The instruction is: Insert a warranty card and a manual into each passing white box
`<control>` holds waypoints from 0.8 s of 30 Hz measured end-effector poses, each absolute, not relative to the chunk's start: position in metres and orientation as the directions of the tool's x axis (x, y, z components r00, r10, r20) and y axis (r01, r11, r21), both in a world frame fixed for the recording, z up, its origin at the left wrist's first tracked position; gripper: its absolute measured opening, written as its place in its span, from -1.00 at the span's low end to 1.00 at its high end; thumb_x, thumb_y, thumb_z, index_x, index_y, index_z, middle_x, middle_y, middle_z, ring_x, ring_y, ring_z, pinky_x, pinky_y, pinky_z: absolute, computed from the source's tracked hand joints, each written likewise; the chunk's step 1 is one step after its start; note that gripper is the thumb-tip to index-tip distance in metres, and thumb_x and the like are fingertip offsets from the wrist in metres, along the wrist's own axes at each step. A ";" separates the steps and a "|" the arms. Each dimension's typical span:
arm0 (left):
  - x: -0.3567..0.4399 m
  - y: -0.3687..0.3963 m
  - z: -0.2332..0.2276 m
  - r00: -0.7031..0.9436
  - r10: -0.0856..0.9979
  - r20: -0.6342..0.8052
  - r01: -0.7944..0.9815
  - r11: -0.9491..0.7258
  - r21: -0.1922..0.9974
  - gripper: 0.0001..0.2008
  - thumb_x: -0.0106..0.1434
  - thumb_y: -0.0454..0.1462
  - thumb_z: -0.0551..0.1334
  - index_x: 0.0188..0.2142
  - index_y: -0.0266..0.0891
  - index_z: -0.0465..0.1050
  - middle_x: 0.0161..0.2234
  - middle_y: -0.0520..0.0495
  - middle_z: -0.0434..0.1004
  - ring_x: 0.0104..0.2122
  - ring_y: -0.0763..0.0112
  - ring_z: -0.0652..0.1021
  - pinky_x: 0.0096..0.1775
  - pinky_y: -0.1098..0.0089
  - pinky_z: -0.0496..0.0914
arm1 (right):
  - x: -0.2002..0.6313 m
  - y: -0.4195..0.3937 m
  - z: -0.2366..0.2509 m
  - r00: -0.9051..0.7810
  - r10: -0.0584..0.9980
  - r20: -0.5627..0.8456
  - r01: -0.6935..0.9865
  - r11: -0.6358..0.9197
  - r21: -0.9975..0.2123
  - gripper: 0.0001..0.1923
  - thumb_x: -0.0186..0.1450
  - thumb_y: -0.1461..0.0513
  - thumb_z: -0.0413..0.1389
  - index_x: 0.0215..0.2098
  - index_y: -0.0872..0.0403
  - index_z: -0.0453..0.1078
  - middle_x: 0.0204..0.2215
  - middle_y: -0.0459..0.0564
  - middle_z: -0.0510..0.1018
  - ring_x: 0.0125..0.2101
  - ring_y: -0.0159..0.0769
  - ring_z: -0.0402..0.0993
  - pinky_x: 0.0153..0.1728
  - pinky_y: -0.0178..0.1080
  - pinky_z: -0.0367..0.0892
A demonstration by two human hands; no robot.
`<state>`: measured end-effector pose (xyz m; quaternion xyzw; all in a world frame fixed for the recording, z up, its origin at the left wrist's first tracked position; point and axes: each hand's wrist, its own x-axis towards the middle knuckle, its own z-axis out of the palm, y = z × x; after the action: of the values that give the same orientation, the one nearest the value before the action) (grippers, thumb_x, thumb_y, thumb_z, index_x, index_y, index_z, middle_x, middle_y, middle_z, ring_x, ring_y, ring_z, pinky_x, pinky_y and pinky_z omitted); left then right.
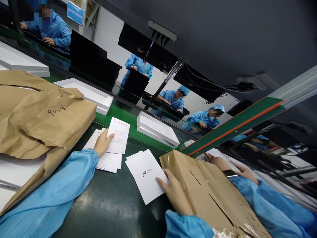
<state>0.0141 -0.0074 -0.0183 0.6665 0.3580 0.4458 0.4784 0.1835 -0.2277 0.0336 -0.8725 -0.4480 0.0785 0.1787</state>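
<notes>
My left hand [103,142] grips the edge of a white warranty policy leaflet [119,135], lifted off a small stack of white leaflets [109,162] on the dark green mat. My right hand [173,191] lies on the lower right corner of a white card with a small logo [145,175], which tops a second thin stack. Both arms wear light blue sleeves. My right forearm rests against a brown paper package [210,195].
A large crumpled brown paper wrap [42,115] marked with handwriting sits at left. White box trays [86,92] and a white box [156,127] ride the green conveyor behind. A neighbouring person's hands [223,163] rest at right. Several people in blue work across the line.
</notes>
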 end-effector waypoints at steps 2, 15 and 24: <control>0.014 -0.007 -0.018 0.330 0.911 0.248 0.033 -0.274 0.961 -0.69 0.10 -0.19 -0.02 -0.20 -0.28 0.27 -0.23 -0.13 0.39 -0.21 0.29 0.39 -0.17 0.31 0.24 | 0.185 -0.223 0.047 0.547 0.827 0.133 0.754 -0.417 -0.507 -0.82 0.12 0.14 -0.13 -0.42 0.08 0.18 -0.51 -0.06 0.37 -0.47 -0.25 0.32 -0.46 -0.26 0.22; 0.024 -0.027 -0.014 0.513 0.839 0.183 -0.440 0.074 0.895 -0.59 -0.03 -0.21 0.17 -0.19 -0.34 0.17 -0.23 -0.19 0.39 -0.22 0.26 0.41 -0.21 0.29 0.29 | 0.098 -0.117 0.016 0.127 0.842 0.524 0.976 -0.199 0.083 -0.64 0.14 0.41 -0.20 -0.10 0.14 0.16 -0.29 0.12 0.31 -0.29 -0.14 0.21 -0.38 -0.13 0.18; 0.027 -0.025 -0.019 0.524 0.840 0.141 -0.429 0.117 0.896 -0.72 -0.06 -0.27 0.17 -0.31 -0.31 0.22 -0.43 -0.09 0.47 -0.41 0.33 0.48 -0.37 0.35 0.34 | 0.130 -0.122 0.002 0.207 0.794 0.572 0.933 0.014 -0.359 -0.61 0.13 0.16 -0.06 -0.06 0.04 0.12 -0.18 0.08 0.22 -0.14 -0.14 0.13 -0.15 -0.07 0.09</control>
<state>0.0274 -0.0250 -0.0193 0.4963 0.2068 0.4417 0.7182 0.1296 -0.1222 0.0022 -0.6948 -0.6215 -0.1002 0.3477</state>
